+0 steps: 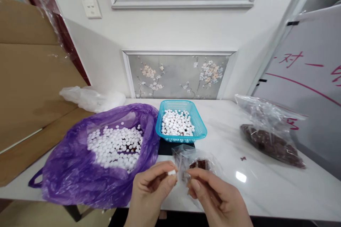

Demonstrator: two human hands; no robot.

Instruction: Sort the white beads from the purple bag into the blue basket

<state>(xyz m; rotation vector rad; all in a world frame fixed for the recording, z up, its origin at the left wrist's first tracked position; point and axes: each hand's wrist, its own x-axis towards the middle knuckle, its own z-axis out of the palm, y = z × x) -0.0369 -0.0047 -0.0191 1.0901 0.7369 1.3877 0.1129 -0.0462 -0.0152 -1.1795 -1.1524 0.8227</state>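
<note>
Between the thumb and forefinger of my left hand [153, 189] is a small white cap-like piece [172, 172]. My right hand [220, 193] is closed in a pinch just to its right; whatever the fingertips hold is too small or hidden to name. Behind and between the hands lies a clear plastic bag [183, 154] with small dark brown pieces [197, 164] inside. On the left, an open purple plastic bag [66, 170] holds many white pieces with some brown ones among them. Beyond my hands, a blue plastic basket [199, 129] contains more of the white pieces.
A clear zip bag of brown pieces [271, 145] stands at the right by a whiteboard [306, 64]. One loose brown piece [243, 158] lies on the white tabletop [279, 191]. Cardboard [32, 85] and a crumpled white bag [98, 99] occupy the left; a panelled wall closes the back.
</note>
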